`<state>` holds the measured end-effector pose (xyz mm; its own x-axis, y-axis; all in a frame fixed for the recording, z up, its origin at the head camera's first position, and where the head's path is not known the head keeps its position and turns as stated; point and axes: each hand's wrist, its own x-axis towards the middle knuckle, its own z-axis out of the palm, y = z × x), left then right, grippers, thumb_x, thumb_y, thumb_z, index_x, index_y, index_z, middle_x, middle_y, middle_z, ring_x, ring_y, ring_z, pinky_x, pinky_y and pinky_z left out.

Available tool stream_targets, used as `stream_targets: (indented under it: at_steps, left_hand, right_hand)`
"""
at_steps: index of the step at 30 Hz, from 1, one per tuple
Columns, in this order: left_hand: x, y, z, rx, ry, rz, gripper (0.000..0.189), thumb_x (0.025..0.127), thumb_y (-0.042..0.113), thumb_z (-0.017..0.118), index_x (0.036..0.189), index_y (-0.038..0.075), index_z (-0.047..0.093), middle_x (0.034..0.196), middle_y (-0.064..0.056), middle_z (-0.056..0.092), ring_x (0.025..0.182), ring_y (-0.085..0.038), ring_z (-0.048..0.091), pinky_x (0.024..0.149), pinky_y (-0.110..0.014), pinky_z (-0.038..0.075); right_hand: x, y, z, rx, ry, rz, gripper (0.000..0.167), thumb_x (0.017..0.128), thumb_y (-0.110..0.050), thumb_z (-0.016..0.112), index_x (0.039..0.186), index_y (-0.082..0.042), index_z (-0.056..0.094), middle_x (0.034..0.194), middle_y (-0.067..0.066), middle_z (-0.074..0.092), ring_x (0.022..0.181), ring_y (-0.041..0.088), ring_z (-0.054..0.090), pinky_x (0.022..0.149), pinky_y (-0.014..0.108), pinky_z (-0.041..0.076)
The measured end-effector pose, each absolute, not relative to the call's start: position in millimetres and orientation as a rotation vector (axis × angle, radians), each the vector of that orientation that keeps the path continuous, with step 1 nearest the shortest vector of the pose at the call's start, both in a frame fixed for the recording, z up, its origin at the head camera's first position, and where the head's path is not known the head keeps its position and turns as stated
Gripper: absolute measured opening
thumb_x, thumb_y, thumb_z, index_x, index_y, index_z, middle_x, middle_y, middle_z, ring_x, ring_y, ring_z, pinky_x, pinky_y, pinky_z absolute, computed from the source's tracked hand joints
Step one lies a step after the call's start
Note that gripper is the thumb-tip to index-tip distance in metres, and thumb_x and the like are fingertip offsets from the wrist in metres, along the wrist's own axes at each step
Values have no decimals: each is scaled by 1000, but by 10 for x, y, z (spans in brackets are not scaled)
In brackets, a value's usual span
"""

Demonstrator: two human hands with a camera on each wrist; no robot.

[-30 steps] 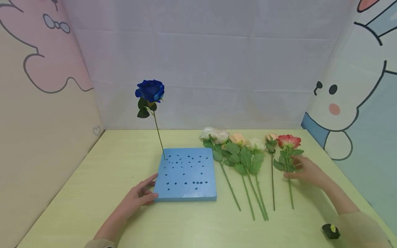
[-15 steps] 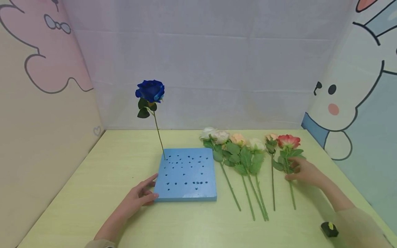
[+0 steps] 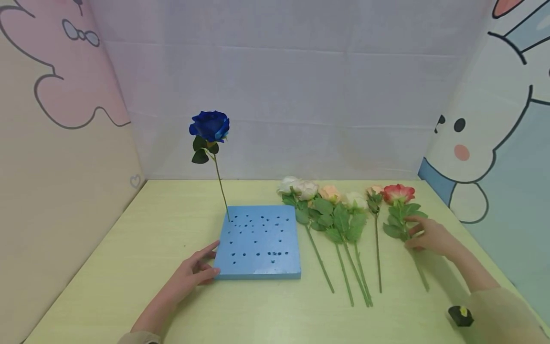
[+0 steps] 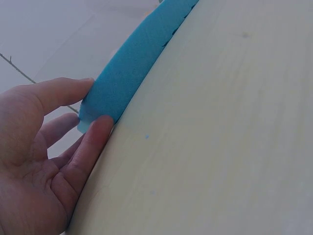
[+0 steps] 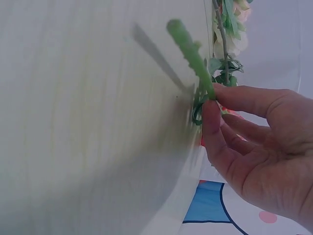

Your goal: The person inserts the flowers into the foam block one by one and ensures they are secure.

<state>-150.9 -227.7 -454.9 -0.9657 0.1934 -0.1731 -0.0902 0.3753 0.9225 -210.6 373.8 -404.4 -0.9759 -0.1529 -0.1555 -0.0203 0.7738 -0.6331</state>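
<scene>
My left hand (image 3: 195,270) touches the left side of a blue foam board (image 3: 275,241) dotted with small holes, near its front corner. In the left wrist view, extended fingertips meet the board's blue side wall (image 4: 124,73). At the right, my right hand (image 3: 431,236) pinches the green stem of a red artificial rose (image 3: 398,194) just below its leaves. The right wrist view has the stem (image 5: 188,46) between thumb and fingertip, its cut end pointing away from the hand and casting a shadow. The bloom is mostly hidden behind the fingers there.
A blue rose (image 3: 209,126) stands upright in the board's back-left corner. Between board and right hand lie several white and peach flowers (image 3: 331,193), stems toward me. A peach rose with a dark stem (image 3: 377,253) lies beside the red one. A small black object (image 3: 460,316) sits near the right sleeve.
The lower end of the red rose's stem has swung to the right, and the right hand has shifted slightly right with it. My left hand keeps its place on the board.
</scene>
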Motion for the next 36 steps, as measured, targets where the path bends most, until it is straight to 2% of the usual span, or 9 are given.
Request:
stream_targets:
  at_steps: [5, 17, 29, 36]
  left_hand:
    - [-1510, -2274, -4552, 92, 2378, 1629, 73, 92, 23, 69, 155, 21, 33, 148, -21, 43, 99, -16, 58, 86, -30, 60]
    - [-1508, -2273, -4545, 105, 2370, 1636, 73, 92, 22, 69, 155, 19, 33, 148, -21, 42, 97, -15, 58, 86, -30, 59]
    - [-1511, -2278, -4552, 109, 2379, 1638, 72, 92, 22, 69, 155, 19, 34, 147, -21, 43, 96, -15, 57, 86, -29, 59]
    - [-1517, -2289, -4570, 130, 2397, 1621, 71, 92, 21, 68, 154, 18, 35, 147, -22, 43, 93, -13, 57, 84, -27, 60]
  right_hand:
    - [-2100, 3751, -4033, -164, 2801, -1002, 76, 83, -2, 73, 141, 20, 29, 109, 40, 59, 80, 26, 71, 64, 32, 62]
    - [-2147, 3623, -3860, -233, 2908, -1017, 68, 88, -3, 69, 145, 11, 34, 113, 38, 60, 84, 30, 73, 63, 32, 62]
    - [-2181, 3234, -3660, -274, 2949, -1122, 62, 90, -4, 65, 146, 4, 40, 116, 35, 61, 92, 38, 71, 63, 30, 62]
    - [-2222, 3022, -3582, -291, 3004, -1136, 55, 93, -7, 64, 144, 3, 44, 116, 32, 62, 94, 38, 71, 64, 31, 62]
